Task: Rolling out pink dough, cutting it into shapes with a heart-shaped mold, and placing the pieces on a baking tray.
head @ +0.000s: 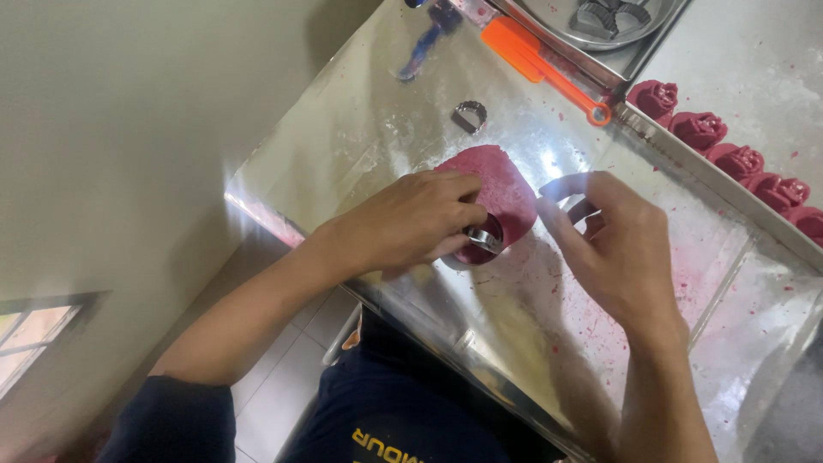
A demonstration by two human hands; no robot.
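Starting at the left, our left hand [410, 225] lies knuckles-up on the steel table [343, 146], the forearm reaching in from the lower left. Its fingers are curled down around a small round metal cutter [484, 237], which they press into the near edge of the flattened sheet of dark pink dough [497, 184]. That sheet sits in the middle of the floured tabletop, and most of its surface looks uncut, so we judge the cutting to be at an early stage for this piece.

Just beyond the sheet a second, fluted cutter [469, 116] lies unused, and further back an orange spatula [536, 58] rests beside a metal bowl [600, 21].

Moving right, our right hand [619, 249] hovers at the sheet's right edge, palm turned inward, fingers loosely curved and partly open; thumb and forefinger seem to pinch a thin pale disc or ring, though we cannot tell what it is.

At the far right, a row of finished rose-shaped dough pieces [737, 163] lines a tray [754, 223], so several are already made.
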